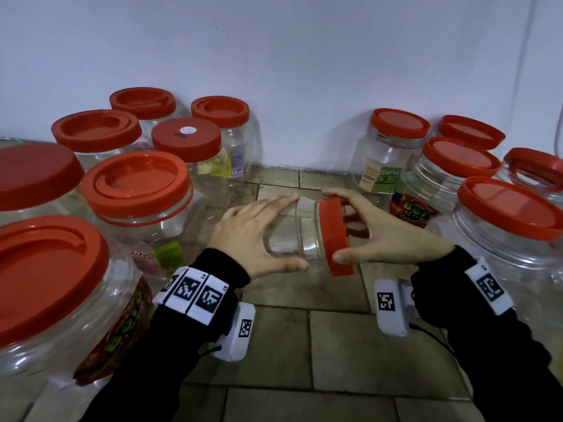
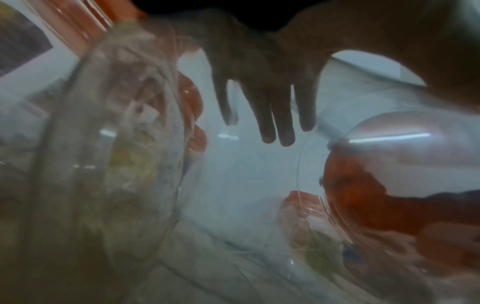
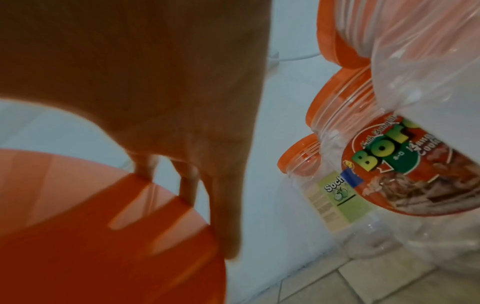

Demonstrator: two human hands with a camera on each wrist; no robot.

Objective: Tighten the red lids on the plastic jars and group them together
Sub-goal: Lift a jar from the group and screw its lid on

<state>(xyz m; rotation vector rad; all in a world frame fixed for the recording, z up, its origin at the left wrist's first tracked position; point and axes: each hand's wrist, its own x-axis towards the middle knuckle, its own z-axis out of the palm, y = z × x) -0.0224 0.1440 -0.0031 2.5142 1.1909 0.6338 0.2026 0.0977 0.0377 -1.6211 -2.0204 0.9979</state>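
A small clear plastic jar [image 1: 281, 249] is held on its side above the tiled floor, in the middle of the head view. My left hand [image 1: 295, 231] grips its body, thumb below and fingers over the top. My right hand [image 1: 334, 226] grips the jar's red lid [image 1: 342, 266] by its rim, thumb at the near edge and fingers at the far edge. In the right wrist view the red lid [image 3: 103, 236] fills the lower left under my fingers [image 3: 223, 205]. The left wrist view shows my fingers [image 2: 275, 123] spread over the clear jar [image 2: 389, 144].
Several red-lidded jars [image 1: 137, 184] stand grouped at the left along the white wall [image 1: 304, 71]. Several more jars [image 1: 457, 156] stand at the right, one with a "Boro" label [image 3: 389, 164]. Bare tiled floor [image 1: 304, 345] lies between the groups.
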